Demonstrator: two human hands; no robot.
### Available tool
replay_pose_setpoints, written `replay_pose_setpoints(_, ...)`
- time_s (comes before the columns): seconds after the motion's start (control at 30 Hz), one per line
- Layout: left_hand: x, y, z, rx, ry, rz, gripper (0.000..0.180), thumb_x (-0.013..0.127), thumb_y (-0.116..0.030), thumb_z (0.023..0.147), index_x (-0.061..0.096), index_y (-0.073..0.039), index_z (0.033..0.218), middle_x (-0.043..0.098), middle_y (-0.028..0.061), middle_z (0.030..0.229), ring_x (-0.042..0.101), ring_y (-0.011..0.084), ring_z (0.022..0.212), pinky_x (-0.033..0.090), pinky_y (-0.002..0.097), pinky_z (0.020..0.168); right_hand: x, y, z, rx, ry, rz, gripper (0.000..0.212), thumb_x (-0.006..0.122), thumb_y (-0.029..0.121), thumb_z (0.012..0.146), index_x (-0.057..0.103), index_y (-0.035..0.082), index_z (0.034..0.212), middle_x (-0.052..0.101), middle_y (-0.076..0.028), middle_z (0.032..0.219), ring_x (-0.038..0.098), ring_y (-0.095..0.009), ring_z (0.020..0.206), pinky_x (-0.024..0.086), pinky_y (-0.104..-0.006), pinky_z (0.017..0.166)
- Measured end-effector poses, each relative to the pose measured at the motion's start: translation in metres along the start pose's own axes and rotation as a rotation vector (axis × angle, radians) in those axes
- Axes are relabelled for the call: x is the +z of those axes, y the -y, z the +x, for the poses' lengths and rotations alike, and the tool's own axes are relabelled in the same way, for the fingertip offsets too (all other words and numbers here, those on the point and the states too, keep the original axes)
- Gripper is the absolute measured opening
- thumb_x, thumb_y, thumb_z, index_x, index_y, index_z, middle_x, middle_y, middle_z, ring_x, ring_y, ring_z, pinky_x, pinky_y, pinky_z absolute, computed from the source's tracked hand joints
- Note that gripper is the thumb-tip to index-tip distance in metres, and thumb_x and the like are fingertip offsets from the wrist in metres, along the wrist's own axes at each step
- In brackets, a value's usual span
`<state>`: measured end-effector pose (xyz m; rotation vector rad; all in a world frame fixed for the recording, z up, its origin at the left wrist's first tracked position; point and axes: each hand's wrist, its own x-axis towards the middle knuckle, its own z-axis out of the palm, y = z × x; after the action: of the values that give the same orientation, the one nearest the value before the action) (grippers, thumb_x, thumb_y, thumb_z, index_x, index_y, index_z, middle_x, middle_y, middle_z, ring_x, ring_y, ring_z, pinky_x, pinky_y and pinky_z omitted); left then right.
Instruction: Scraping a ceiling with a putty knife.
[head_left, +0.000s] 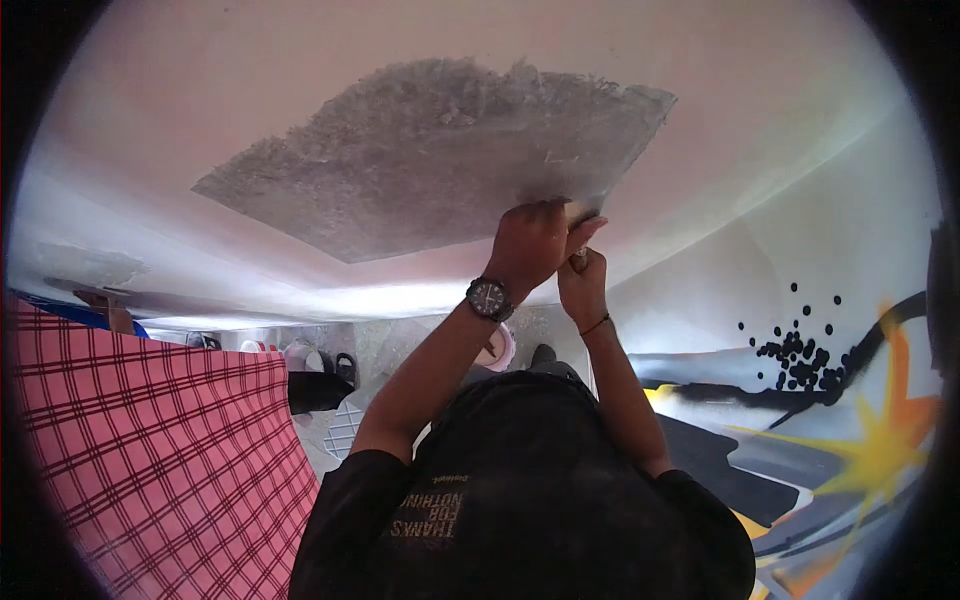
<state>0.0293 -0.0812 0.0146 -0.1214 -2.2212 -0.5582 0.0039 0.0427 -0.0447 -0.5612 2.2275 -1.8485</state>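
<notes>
Small pale hand tool (577, 212), mostly hidden, sits between the 2 hands: right hand (583, 287) closed around its lower end, left hand (530, 242) just above and to the left, grip can't be told. Contact area is the lower-right edge of a rough grey patch (430, 160) on a pale wall (220, 80), pink checked cloth (170, 430) at left, bucket (497, 350) on floor below. Both forearms raised, wrists near each other.

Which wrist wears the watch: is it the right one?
No, the watch sits on the wrist of the left hand, while the right hand has a thin dark band at its wrist.
</notes>
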Motion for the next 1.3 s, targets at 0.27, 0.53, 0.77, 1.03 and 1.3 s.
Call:
replay_pose_setpoints(0.27,-0.006,-0.001,0.004,-0.023,-0.002,0.125,0.048,0.074,-0.045,0.079,0.054,-0.003,0.066,0.059,0.0139,0.058,0.062,0.0323,0.053,0.052,0.0395,0.051,0.001,-0.005,0.004,-0.002,0.034,-0.060,0.028,0.057,0.009,0.087,0.048,-0.004,0.064,0.042,-0.003,0.053,0.036,-0.008,0.057,0.032,-0.0343,0.049)
replay_pose_setpoints(0.53,-0.011,-0.008,-0.002,-0.073,0.061,0.090,0.047,0.075,-0.044,0.079,0.054,-0.003,0.071,0.061,0.0134,0.062,0.062,0.0301,0.054,0.051,0.0370,0.051,0.006,0.002,-0.014,0.002,-0.028,-0.006,0.028,0.057,0.004,0.085,0.045,-0.003,0.061,0.040,0.002,0.054,0.037,-0.006,0.059,0.030,-0.0315,0.049)
replay_pose_setpoints(0.77,-0.003,-0.027,-0.011,0.033,-0.025,0.050,0.042,0.068,-0.045,0.084,0.054,-0.007,0.075,0.059,0.0082,0.060,0.061,0.0243,0.052,0.049,0.0338,0.048,0.003,-0.013,-0.031,-0.005,-0.110,0.042,0.031,0.061,0.006,0.085,0.045,0.002,0.059,0.043,0.007,0.057,0.036,-0.002,0.059,0.027,-0.0285,0.046)
replay_pose_setpoints(1.03,-0.008,-0.041,-0.021,0.063,0.105,-0.016,0.041,0.071,-0.040,0.083,0.061,0.000,0.087,0.066,0.0132,0.071,0.066,0.0281,0.062,0.053,0.0361,0.056,0.008,-0.024,-0.054,0.017,-0.191,0.133,0.031,0.060,0.004,0.086,0.047,0.004,0.058,0.047,0.007,0.058,0.039,-0.002,0.058,0.029,-0.0259,0.046)
replay_pose_setpoints(1.3,-0.011,-0.030,-0.021,0.111,0.041,0.015,0.040,0.065,-0.043,0.087,0.056,-0.005,0.077,0.062,0.0092,0.066,0.063,0.0231,0.060,0.050,0.0334,0.054,0.018,-0.042,-0.046,0.003,-0.179,0.127,0.029,0.056,0.004,0.086,0.047,-0.004,0.060,0.045,0.001,0.054,0.037,-0.005,0.058,0.027,-0.0329,0.046)
